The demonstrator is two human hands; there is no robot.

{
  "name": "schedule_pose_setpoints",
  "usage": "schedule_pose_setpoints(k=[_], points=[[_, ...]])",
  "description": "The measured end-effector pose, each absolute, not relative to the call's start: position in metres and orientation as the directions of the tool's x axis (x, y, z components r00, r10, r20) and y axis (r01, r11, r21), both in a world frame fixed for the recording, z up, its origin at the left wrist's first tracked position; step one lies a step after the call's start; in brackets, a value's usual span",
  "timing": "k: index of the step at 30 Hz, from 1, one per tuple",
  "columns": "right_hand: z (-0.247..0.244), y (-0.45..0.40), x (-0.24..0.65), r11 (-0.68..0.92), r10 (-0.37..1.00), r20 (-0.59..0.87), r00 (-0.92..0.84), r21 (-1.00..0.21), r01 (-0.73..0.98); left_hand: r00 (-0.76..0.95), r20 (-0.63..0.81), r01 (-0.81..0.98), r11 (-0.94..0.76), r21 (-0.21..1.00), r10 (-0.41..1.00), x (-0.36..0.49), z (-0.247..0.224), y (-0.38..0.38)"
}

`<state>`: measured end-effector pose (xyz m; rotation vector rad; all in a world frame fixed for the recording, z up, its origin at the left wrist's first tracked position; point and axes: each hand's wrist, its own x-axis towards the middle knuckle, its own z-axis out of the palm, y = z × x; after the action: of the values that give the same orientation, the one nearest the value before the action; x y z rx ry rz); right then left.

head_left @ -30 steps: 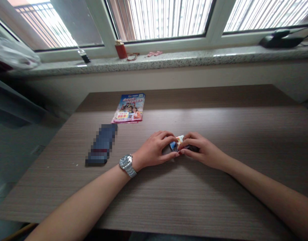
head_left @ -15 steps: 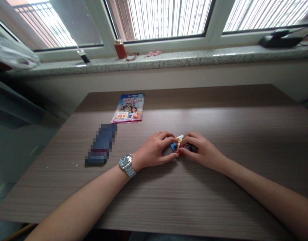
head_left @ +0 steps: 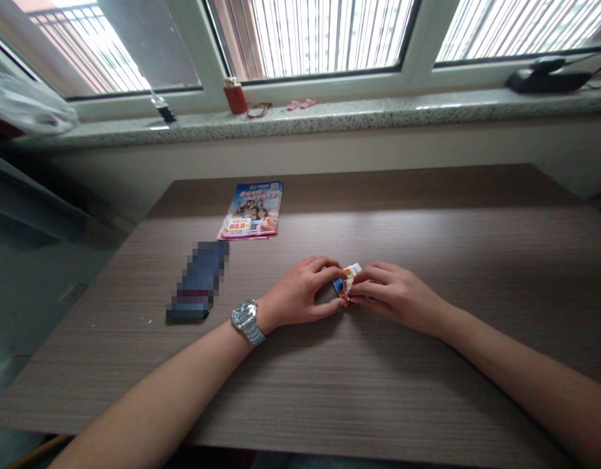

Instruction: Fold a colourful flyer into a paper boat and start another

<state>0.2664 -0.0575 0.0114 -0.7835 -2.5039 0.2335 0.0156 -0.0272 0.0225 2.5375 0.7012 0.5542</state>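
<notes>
A small folded piece of glossy printed paper (head_left: 348, 280), blue, white and orange-red, lies on the desk between my hands. My left hand (head_left: 307, 290), with a metal wristwatch (head_left: 248, 321) at its wrist, grips the paper's left side, fingertips at the far edge and thumb at the near edge. From the right, my right hand (head_left: 401, 291) has its fingers bent together over the paper's right part, fingertips on it. The fingers hide much of the paper.
A stack of colourful flyers (head_left: 254, 212) lies on the wooden desk (head_left: 330, 378), with a dark, pixelated flat object (head_left: 197, 280) nearer me. On the windowsill (head_left: 359, 117) are a red container (head_left: 235, 98), small items and a black device (head_left: 547, 77) with a cable.
My right hand has shifted slightly, its fingers drawing closer together, and a bit more of the paper shows. My left hand has stayed in place.
</notes>
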Motion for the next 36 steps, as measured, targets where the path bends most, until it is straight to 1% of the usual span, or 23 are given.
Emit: schedule_pose_setpoints(k=[5, 11, 15, 20, 24, 32, 36], points=[[0.0145, -0.058, 0.2638, 0.834, 0.552, 0.419, -0.721, -0.261, 0.486, 0.795, 0.253, 0.369, -0.77, 0.52, 0.552, 0.015, 0.0241, -0.027], [0.0158, -0.0594, 0.2643, 0.84, 0.542, 0.426, -0.725, -0.257, 0.477, 0.795, 0.248, 0.369, -0.766, 0.526, 0.553, 0.0144, 0.0234, -0.0265], [0.0138, -0.0595, 0.2675, 0.843, 0.537, 0.402, -0.741, -0.24, 0.481, 0.792, 0.249, 0.368, -0.761, 0.534, 0.557, 0.0142, 0.0227, -0.0265], [0.0145, -0.0594, 0.2692, 0.839, 0.544, 0.354, -0.76, -0.255, 0.481, 0.789, 0.249, 0.371, -0.759, 0.535, 0.561, 0.0134, 0.0225, -0.0268], [0.0166, -0.0605, 0.268, 0.836, 0.549, 0.362, -0.754, -0.26, 0.484, 0.79, 0.25, 0.368, -0.759, 0.537, 0.56, 0.0134, 0.0229, -0.0268], [0.0178, -0.0623, 0.267, 0.848, 0.529, 0.33, -0.782, -0.175, 0.5, 0.793, 0.249, 0.362, -0.758, 0.543, 0.557, 0.014, 0.0248, -0.0268], [0.0159, -0.063, 0.2668, 0.851, 0.521, 0.345, -0.781, -0.142, 0.505, 0.79, 0.252, 0.359, -0.756, 0.548, 0.558, 0.0142, 0.0243, -0.0266]])
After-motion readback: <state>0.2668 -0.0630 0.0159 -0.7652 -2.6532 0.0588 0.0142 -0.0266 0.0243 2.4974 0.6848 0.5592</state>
